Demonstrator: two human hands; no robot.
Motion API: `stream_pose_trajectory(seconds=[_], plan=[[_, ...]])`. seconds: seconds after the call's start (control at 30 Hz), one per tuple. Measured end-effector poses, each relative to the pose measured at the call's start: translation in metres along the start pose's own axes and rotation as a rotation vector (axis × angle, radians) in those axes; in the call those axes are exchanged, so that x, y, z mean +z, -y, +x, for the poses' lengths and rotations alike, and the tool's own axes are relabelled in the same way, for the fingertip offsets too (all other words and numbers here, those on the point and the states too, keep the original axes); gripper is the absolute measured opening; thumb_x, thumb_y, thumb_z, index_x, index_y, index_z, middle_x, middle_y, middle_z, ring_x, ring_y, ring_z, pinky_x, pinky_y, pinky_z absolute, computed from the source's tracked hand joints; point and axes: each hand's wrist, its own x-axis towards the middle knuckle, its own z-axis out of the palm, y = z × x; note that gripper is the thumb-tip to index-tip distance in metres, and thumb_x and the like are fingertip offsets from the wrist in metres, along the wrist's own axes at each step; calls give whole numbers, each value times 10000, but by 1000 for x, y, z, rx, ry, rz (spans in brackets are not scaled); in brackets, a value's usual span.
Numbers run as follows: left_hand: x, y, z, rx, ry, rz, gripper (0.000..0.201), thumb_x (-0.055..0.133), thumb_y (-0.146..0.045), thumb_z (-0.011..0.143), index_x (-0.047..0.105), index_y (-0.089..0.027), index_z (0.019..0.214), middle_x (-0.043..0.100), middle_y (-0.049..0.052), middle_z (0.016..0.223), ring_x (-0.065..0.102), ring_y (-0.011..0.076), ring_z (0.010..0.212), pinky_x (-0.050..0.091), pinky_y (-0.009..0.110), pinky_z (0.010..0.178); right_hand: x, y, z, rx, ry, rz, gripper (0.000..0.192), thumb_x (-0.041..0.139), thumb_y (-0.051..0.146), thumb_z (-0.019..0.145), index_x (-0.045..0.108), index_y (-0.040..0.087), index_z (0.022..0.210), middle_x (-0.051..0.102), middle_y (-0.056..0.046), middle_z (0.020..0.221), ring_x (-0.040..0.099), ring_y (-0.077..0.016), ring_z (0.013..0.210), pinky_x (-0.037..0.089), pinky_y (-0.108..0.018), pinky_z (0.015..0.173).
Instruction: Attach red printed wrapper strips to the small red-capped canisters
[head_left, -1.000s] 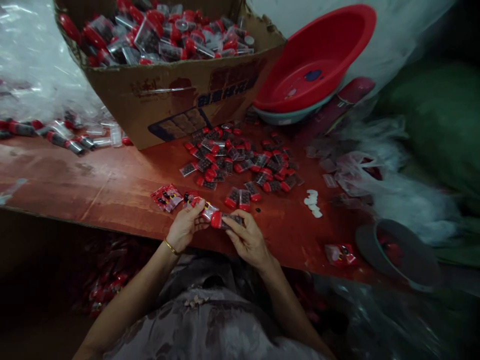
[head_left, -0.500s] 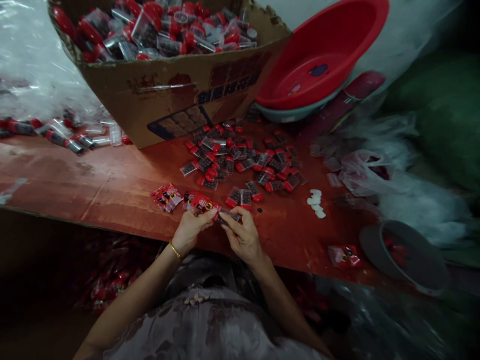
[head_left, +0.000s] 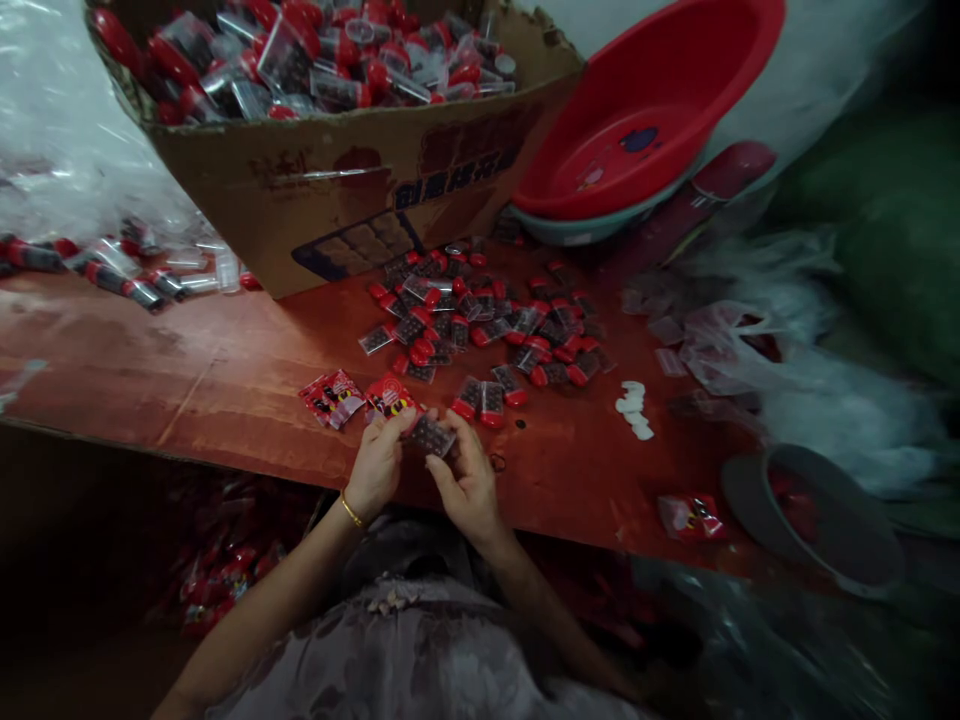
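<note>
Both my left hand (head_left: 381, 462) and right hand (head_left: 465, 480) pinch one small clear box (head_left: 430, 436) at the table's (head_left: 225, 370) near edge, fingers closed on it, keeping the loose pile (head_left: 487, 318) within reach.

- Your hands, left hand (head_left: 380, 462) and right hand (head_left: 465, 482), meet at the table's (head_left: 187, 370) near edge.
- The loose pile (head_left: 487, 315) lies beyond them.
- The carton (head_left: 360, 190) stands behind it, basins (head_left: 645, 120) to its right.

Cluttered red table (head_left: 187, 370)
Cardboard box (head_left: 337, 190) of capsules at back, red basin (head_left: 645, 110) beside it, grey lid (head_left: 817, 520) right.
</note>
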Motion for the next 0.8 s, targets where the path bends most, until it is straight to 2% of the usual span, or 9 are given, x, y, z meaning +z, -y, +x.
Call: stream_pose_trajectory(seconds=[0.1, 0.2, 0.27, 0.43, 0.53, 0.6, 0.7, 0.8], plan=[[-2, 8, -3, -8, 49, 3, 310, 747, -402, 615, 690, -130, 750, 680, 29, 668, 586, 114, 581, 464, 235, 600, 2, 0, -2, 239, 15, 182, 255, 513, 293, 859, 534, 212, 1101, 628, 0, 785, 561, -86, 514, 499, -216, 511], [-4, 21, -8, -43, 114, 39, 330, 705, -441, 666, 671, -130, 768, 625, -7, 590, 475, 64, 418, 381, 197, 414, 6, 3, 2, 364, -28, 338, 209, 560, 346, 817, 561, 193, 959, 610, 30, 657, 493, -62, 407, 431, -177, 392], [-5, 25, -10, -55, 138, 59, 338, 691, -450, 681, 665, -128, 782, 607, -16, 577, 438, 55, 389, 341, 189, 368, 7, 4, 6, 415, -53, 418, 238, 592, 371, 782, 565, 187, 930, 624, 28, 646, 471, -55, 380, 406, -168, 356], [-6, 18, -10, -45, 99, 48, 345, 720, -443, 650, 685, -126, 782, 669, 28, 680, 583, 111, 595, 439, 208, 529, 7, 2, 10, 456, 29, 453, 276, 696, 371, 674, 578, 194, 850, 619, 50, 599, 503, -71, 370, 407, -181, 354], [-4, 14, -11, -112, 110, 28, 340, 736, -436, 627, 689, -127, 760, 692, 46, 727, 633, 159, 713, 471, 237, 613, 10, -1, 13, 395, 26, 330, 265, 715, 400, 657, 546, 198, 686, 569, 62, 531, 510, -88, 396, 424, -204, 390], [-4, 9, -11, -133, 108, 6, 325, 753, -406, 614, 683, -126, 763, 703, 56, 766, 648, 184, 794, 490, 262, 697, 10, -2, 20, 285, -4, 150, 286, 711, 425, 670, 538, 199, 643, 564, 48, 535, 522, -104, 446, 443, -227, 440], [-17, -16, -4, -155, 30, -20, 230, 726, -328, 671, 661, -143, 791, 716, 65, 836, 660, 194, 846, 499, 304, 793, -2, -6, 34, 40, -7, -216, 238, 681, 417, 721, 614, 194, 770, 643, -18, 686, 591, -171, 667, 498, -304, 643], [-48, -59, 10, -130, -200, -93, 193, 563, -326, 820, 632, -150, 781, 711, 57, 816, 671, 155, 769, 515, 292, 778, -27, -19, 48, -127, 25, -563, 234, 543, 291, 838, 623, 173, 1024, 662, -105, 1042, 548, -258, 999, 417, -441, 912]])
